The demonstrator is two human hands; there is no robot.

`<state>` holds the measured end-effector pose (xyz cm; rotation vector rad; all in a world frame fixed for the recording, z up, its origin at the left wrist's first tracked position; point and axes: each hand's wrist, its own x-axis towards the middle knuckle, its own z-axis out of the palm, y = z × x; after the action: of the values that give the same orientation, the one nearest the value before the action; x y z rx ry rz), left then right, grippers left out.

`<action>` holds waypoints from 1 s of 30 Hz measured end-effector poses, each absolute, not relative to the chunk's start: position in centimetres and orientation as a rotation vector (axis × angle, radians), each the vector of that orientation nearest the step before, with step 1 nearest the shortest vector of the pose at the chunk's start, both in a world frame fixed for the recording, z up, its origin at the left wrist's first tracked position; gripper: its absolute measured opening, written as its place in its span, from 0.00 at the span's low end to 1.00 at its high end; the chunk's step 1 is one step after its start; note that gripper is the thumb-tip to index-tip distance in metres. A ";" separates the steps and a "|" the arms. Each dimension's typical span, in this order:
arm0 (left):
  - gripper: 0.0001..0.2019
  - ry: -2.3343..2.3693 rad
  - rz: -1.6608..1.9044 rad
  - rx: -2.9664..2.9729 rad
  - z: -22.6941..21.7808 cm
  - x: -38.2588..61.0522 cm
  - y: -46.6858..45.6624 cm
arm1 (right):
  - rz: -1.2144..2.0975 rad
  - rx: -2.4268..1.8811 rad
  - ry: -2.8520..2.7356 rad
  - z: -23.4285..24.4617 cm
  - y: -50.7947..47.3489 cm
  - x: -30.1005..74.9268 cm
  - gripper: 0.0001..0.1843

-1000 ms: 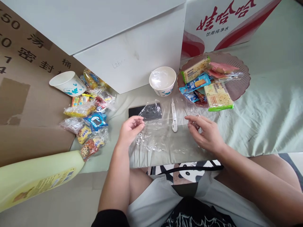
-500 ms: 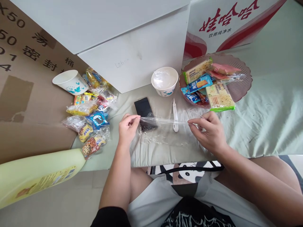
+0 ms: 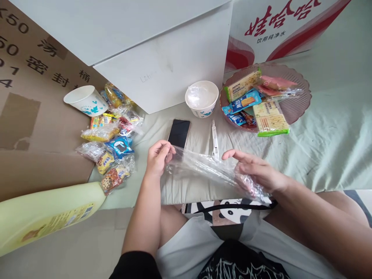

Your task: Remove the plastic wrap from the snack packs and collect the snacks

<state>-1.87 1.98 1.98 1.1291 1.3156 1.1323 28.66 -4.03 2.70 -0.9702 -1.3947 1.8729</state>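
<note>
Green cloth [image 3: 328, 155]: phone [image 3: 179, 131], cutter [image 3: 214, 138] overlapped by clear film [image 3: 203, 166] between hands [image 3: 157, 158]

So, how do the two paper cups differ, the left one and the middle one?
Pose: the left cup is tipped, its mouth towards the left; the middle cup stands upright.
Contents: clear plastic shows inside the middle cup, none in the left cup.
Place: the left cup is by the snack pile, the middle cup on the cloth.
Shared: both are white with a blue-green print.
</note>
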 end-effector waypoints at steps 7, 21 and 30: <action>0.19 1.166 0.806 1.001 2.8 -1.6 1.6 | 1.481 -1.105 -1.448 1.0 -2.7 28.4 0.18; 0.54 0.725 0.902 0.632 2.4 2.4 0.2 | 1.769 -0.937 -1.226 0.4 -4.9 25.1 0.42; 0.61 0.897 0.807 0.787 0.9 4.0 -0.8 | 1.518 -1.051 -1.341 -0.2 -5.0 25.1 0.26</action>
<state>4.00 -0.81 0.89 0.7868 0.8971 0.8072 25.14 -5.03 -0.19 -1.0512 -1.3413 1.5180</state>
